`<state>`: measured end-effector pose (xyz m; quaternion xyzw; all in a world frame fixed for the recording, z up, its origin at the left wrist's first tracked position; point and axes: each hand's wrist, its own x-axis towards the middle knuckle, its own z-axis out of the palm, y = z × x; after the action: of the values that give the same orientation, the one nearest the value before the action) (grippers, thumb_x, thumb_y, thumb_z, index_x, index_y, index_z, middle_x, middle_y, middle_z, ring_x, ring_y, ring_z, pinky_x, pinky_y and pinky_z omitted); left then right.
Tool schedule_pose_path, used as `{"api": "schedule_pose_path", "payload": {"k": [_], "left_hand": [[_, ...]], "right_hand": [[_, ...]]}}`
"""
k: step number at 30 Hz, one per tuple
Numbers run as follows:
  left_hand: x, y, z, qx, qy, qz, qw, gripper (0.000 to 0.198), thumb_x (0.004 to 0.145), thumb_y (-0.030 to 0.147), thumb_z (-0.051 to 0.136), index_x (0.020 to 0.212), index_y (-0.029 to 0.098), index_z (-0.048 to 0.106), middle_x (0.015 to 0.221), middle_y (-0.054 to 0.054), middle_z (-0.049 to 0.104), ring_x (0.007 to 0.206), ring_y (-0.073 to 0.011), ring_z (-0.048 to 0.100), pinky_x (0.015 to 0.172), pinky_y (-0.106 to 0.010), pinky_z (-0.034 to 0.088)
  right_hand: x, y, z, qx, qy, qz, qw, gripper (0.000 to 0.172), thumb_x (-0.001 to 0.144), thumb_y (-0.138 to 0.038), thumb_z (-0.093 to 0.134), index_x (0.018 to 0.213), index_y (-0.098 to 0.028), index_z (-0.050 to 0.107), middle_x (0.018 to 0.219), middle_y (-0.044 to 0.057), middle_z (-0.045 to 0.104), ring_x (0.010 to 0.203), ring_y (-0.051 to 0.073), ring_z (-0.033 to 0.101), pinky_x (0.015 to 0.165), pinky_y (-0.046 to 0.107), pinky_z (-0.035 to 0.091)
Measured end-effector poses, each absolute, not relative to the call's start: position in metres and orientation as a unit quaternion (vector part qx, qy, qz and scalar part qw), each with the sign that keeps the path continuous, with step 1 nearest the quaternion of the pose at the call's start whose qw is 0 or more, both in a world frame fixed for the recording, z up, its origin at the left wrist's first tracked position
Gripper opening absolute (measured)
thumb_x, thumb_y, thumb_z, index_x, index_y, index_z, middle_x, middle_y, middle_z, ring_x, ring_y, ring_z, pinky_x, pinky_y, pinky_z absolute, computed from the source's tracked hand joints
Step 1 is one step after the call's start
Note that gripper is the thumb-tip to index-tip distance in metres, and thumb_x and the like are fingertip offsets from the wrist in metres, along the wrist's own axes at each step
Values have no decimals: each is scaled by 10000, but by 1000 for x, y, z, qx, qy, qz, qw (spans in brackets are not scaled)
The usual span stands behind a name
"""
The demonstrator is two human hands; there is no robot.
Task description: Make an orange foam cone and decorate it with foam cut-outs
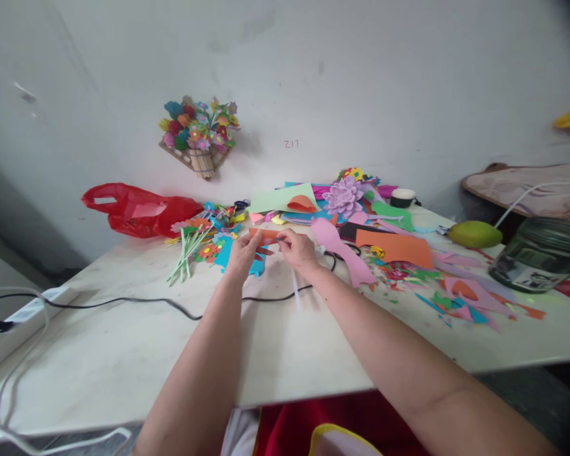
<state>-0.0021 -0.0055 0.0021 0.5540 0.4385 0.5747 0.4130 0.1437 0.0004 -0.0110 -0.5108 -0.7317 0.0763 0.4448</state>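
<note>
Between my two hands, above the middle of the table, is a small orange piece (266, 237), with narrow orange strips hanging at its lower side. My left hand (243, 253) pinches its left end. My right hand (296, 251) has its fingers closed at the right end. A thin whitish stick (296, 288) hangs down below my right hand; whether the fingers hold it is unclear. Just behind and under my left hand lies a blue sheet (255, 266) with cut flower shapes near it. A pink sheet (335, 242) lies right of my right hand.
Pale green sticks (186, 254) and a red bag (145, 212) lie left. Orange sheet (396, 248), scraps, a lilac flower (344, 196) and a glass jar (541, 256) are right. A black cable (166, 300) crosses the white table (123, 354) toward a power strip (26, 316).
</note>
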Motion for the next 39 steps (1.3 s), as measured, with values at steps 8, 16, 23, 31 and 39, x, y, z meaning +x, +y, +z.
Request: {"api": "schedule_pose_path", "payload": {"k": [8, 16, 23, 31, 39], "left_hand": [[-2, -6, 3, 558, 440, 569, 415, 430, 705, 525, 611, 824, 113, 633, 873, -128, 701, 545, -164, 650, 411, -197, 372], [-2, -6, 3, 561, 444, 564, 413, 433, 709, 528, 605, 841, 117, 640, 889, -130, 701, 551, -165, 653, 416, -204, 370], [-4, -4, 0, 563, 442, 553, 427, 443, 736, 532, 566, 869, 117, 645, 899, -134, 699, 570, -164, 656, 423, -196, 378], [-5, -2, -4, 531, 400, 574, 478, 415, 750, 510, 557, 834, 110, 626, 765, -106, 685, 565, -170, 652, 426, -197, 386], [-3, -1, -3, 504, 365, 574, 532, 301, 790, 401, 515, 841, 114, 589, 701, -68, 667, 511, -140, 622, 397, -191, 394]], "right_hand": [[146, 0, -11, -510, -738, 62, 437, 214, 813, -222, 487, 986, -252, 608, 764, -10, 696, 744, 168, 631, 680, 252, 422], [148, -1, -10, -509, -759, 14, 406, 235, 813, -219, 470, 988, -240, 624, 834, 19, 703, 761, 189, 629, 685, 270, 415], [144, -4, -8, -500, -754, 27, 425, 220, 801, -227, 490, 986, -234, 610, 772, 0, 689, 727, 172, 618, 662, 252, 413], [143, -4, -5, -444, -757, -89, 471, 227, 848, -279, 479, 951, -214, 671, 1012, 79, 607, 956, 205, 517, 806, 295, 393], [139, 1, -7, -424, -762, -143, 468, 265, 823, -367, 551, 1041, -280, 675, 1262, 50, 515, 1125, 261, 382, 954, 415, 257]]}}
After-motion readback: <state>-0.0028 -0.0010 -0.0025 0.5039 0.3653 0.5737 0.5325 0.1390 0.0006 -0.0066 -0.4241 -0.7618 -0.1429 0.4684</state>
